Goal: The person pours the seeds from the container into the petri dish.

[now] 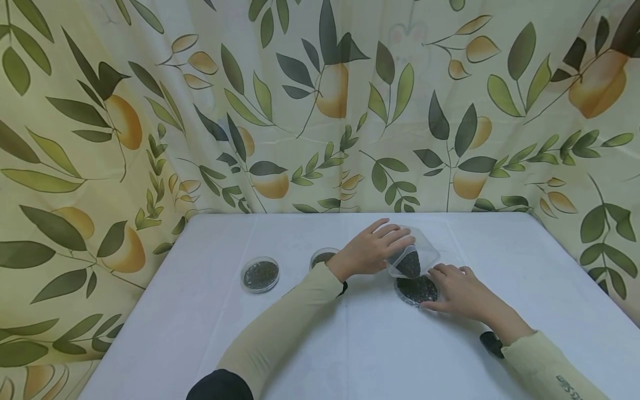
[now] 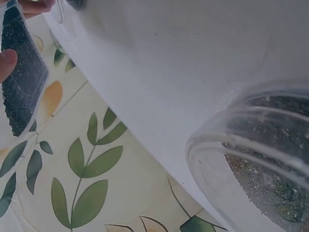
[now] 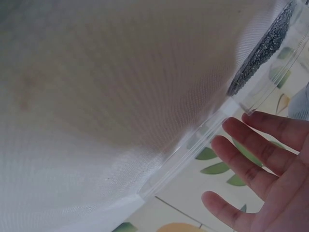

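Observation:
My left hand [image 1: 372, 250] grips a clear plastic container [image 2: 41, 72] and holds it tilted over a round clear dish [image 1: 400, 297]. Dark granular material [image 2: 21, 77] lies against the container's lower side, and similar dark grains [image 1: 417, 290] fill the dish beneath. Its thumb [image 2: 7, 63] presses the container wall in the left wrist view. On the dish's right side is my right hand [image 1: 462, 294], thumb and fingers spread at the rim. From the right wrist view, its fingers [image 3: 251, 169] are fairly straight, with fingertips right at the clear edge.
A second round dish [image 1: 260, 275] of dark grains stands at the left of the white-covered table [image 1: 300, 344]. Another dish [image 1: 322, 255] is partly hidden behind my left wrist. A leaf-and-fruit patterned curtain [image 1: 300, 139] hangs behind the table's far edge.

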The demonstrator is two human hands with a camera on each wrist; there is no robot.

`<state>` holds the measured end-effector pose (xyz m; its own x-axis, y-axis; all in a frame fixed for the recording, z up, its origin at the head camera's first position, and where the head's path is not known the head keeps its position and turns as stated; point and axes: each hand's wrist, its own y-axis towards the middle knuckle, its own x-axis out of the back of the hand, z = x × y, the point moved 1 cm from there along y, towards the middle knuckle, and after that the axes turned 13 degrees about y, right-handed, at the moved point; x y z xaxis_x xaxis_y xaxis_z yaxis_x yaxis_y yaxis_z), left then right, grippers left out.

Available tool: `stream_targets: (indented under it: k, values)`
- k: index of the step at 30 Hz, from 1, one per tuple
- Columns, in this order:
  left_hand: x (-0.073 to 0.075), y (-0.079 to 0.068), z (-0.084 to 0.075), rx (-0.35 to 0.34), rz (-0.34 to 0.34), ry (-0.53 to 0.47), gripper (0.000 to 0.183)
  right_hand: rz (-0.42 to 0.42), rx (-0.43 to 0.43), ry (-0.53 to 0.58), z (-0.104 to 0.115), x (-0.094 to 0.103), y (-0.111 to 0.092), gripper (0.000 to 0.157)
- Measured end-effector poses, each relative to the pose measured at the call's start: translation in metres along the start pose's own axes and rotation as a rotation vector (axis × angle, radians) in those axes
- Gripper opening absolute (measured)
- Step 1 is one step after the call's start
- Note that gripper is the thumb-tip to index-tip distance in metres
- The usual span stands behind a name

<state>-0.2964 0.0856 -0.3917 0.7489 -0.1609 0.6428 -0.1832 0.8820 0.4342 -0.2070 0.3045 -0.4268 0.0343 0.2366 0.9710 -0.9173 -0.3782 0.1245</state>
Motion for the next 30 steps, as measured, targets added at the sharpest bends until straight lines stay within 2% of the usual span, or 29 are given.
stream_targets:
  k: [7,15,23,30]
  values:
    - [-0.0008,0.0012,-0.0001,-0.012,0.003,-0.004,0.072,0.016,-0.010,0.010,-0.0005,0.0012,0.0002,0.078]
    - [0.0002,0.0037,0.0009,0.019,0.015,-0.032,0.075,0.011,-0.002,0.005,-0.0006,0.0010,-0.0001,0.078]
    - [-0.0011,0.0067,0.0034,0.097,0.047,-0.057,0.080,-0.007,0.013,0.000,-0.0005,0.0005,-0.0008,0.078]
    - [-0.0091,0.0057,0.0082,0.219,0.097,-0.079,0.085,-0.003,0.012,-0.007,0.0000,0.0010,-0.0006,0.080]
